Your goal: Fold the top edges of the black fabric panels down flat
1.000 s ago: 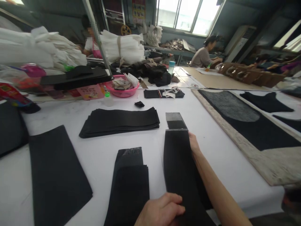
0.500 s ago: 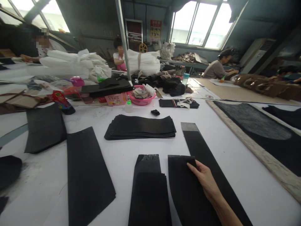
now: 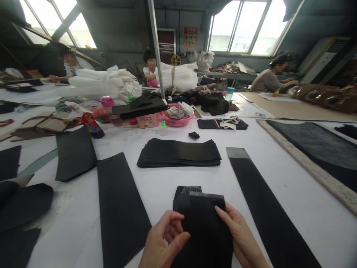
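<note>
My right hand [image 3: 240,231] pinches a black sheet piece [image 3: 208,223] near its top right corner, thumb on top and fingers behind. A thin grey strip runs along that piece's top edge. Beneath it lies another black piece [image 3: 181,190], mostly covered, its shiny grey end sticking out. My left hand [image 3: 167,234] is at the left edge of the held piece, fingers curled and thumb apart from the index finger, with nothing visible between them. To the right, a long black strip [image 3: 267,208] with a grey end lies flat on the white table [image 3: 301,193].
Ahead lies a stack of black pieces [image 3: 180,152]. A wide black panel [image 3: 119,208] is on the left. Farther back are a pink basket [image 3: 178,122], a green-capped bottle [image 3: 163,129] and a bundle of black strips [image 3: 206,124]. Several people sit at the far side.
My right hand has brought its black piece left, over the other piece. My left hand has come into view beside it. The camera view has shifted a little left.
</note>
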A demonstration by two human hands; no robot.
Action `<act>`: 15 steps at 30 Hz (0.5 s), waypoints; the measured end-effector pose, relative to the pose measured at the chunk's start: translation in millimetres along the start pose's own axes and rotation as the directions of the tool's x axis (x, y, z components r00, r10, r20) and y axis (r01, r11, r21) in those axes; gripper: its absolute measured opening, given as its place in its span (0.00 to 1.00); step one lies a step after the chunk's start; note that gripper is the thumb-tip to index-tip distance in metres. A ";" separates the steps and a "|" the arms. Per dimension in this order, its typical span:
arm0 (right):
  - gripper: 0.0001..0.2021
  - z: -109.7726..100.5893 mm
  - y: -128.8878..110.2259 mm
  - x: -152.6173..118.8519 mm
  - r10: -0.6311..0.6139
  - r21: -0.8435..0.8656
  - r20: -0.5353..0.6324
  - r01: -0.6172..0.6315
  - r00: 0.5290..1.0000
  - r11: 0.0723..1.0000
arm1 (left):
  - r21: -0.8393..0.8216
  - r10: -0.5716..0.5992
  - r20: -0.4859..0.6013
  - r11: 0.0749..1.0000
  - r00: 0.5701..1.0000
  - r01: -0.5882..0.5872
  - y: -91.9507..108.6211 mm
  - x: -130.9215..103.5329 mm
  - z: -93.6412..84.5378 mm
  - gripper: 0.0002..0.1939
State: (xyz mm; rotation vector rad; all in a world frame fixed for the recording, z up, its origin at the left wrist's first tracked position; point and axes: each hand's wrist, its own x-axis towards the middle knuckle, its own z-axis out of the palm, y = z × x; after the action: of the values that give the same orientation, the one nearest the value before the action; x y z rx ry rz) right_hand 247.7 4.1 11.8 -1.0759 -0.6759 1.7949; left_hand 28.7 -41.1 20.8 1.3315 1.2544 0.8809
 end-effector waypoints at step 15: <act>0.18 -11.9 28.9 42.5 -0.376 -0.806 0.000 0.223 0.926 0.548 | 0.113 -0.018 -0.077 0.993 0.997 0.026 -34.7 62.6 -9.0 0.12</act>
State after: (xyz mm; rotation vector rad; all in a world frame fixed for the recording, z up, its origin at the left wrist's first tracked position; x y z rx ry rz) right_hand 237.2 29.7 -33.1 -1.5503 -1.5462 1.0344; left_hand 24.3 18.0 -20.4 1.3815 1.3935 0.8623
